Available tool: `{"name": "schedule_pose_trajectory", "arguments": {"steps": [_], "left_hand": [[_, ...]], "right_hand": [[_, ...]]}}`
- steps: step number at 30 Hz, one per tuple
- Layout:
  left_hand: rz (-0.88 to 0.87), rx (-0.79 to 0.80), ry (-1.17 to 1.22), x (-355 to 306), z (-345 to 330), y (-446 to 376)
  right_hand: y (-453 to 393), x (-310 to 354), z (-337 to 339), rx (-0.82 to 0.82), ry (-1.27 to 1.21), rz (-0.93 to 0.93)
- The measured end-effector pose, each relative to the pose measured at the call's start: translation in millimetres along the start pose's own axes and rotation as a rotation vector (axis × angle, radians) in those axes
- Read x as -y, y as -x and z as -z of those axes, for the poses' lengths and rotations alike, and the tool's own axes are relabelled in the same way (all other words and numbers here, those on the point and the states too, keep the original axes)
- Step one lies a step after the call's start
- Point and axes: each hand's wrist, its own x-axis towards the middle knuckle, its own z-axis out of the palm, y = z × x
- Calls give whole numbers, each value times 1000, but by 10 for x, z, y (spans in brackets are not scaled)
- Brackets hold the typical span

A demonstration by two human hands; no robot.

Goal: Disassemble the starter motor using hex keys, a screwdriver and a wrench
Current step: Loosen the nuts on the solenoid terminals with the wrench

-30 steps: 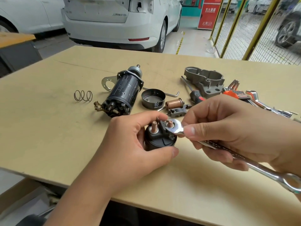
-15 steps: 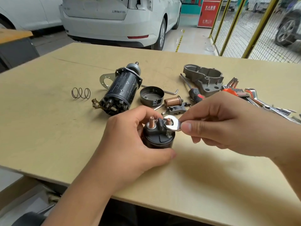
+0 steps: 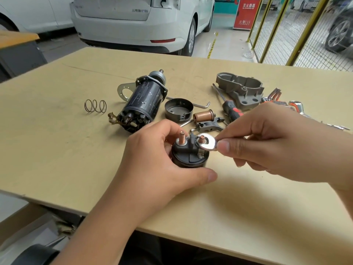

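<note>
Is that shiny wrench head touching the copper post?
Touching: in the head view, the wrench head sits around the base of the right copper post on the solenoid.

Readable writing stands only in the far background. A red cabinet (image 3: 246,13) at the far right, beside the yellow fence, carries two lines of white Chinese characters: the upper line near its top is too blurred to make out with certainty, and the lower line ends in the digits "119". The white car (image 3: 137,22) at the far middle has a small dark badge of Chinese characters on the right of its boot lid, too small to read. The parts and tools on the surface show no legible text; the black motor body (image 3: 145,104) bears faint pale marks that cannot be read.
</note>
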Motion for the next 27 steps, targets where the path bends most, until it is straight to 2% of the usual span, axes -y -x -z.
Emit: {"name": "schedule_pose_trajectory", "arguments": {"steps": [7, 11, 16, 20, 25, 27], "left_hand": [[-10, 191, 165, 22, 27, 8], [-1, 224, 150, 47, 44, -7], [5, 145, 102, 22, 21, 7], [-30, 86, 43, -25, 13, 25], [-63, 12, -23, -52, 17, 23], [-68, -2, -30, -65, 10, 21]], "right_hand": [[-4, -71, 39, 72, 26, 59], [-38, -114, 51, 103, -63, 121], [-93, -151, -64, -162, -173, 218], [-128, -74, -287, -263, -34, 302], [-158, -58, -325, -423, 106, 271], [-161, -74, -308, -438, 108, 269]]}}
